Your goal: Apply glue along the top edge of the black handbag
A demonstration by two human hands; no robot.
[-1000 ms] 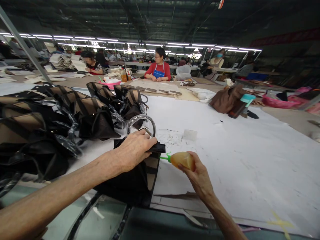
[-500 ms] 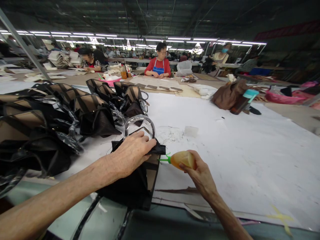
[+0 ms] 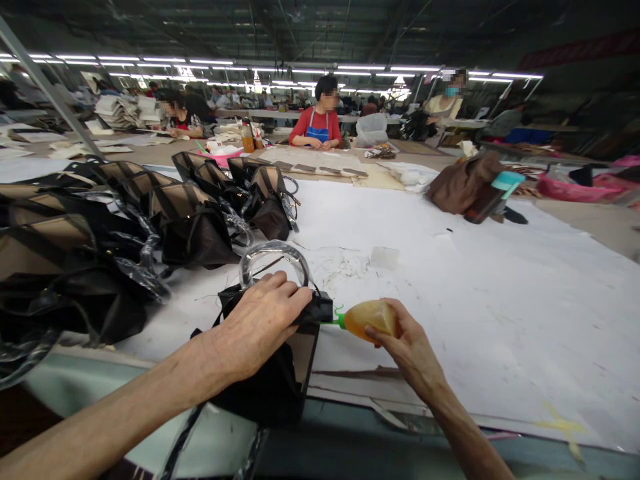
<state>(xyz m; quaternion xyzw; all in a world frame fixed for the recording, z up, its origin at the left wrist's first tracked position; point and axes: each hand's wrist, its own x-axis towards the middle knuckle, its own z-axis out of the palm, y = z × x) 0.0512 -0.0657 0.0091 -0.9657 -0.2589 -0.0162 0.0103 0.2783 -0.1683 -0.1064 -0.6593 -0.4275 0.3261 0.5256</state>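
A black handbag [image 3: 270, 393] with a tan lining lies at the front edge of the white-covered table. Its looped handle [image 3: 273, 248], wrapped in clear plastic, stands up behind my left hand. My left hand [image 3: 265, 317] is closed over the bag's black top edge, its fingers curled on the material. In my right hand [image 3: 405, 343] is a squeeze bottle [image 3: 369, 320] of amber liquid, held on its side. The green nozzle points left and its tip meets the bag's edge, partly hidden behind the black flap.
Several black and tan bags [image 3: 185, 220] crowd the table's left side. At the back right lie a brown bag [image 3: 460, 187] and a dark bottle with a turquoise lid [image 3: 493, 197]. A person in a blue apron [image 3: 317, 127] sits across the table. A pink basket [image 3: 575, 187] stands far right.
The nozzle tip has gone from showing in front of the bag's opening to partly behind the black flap. My right hand has shifted slightly right, still holding the bottle.
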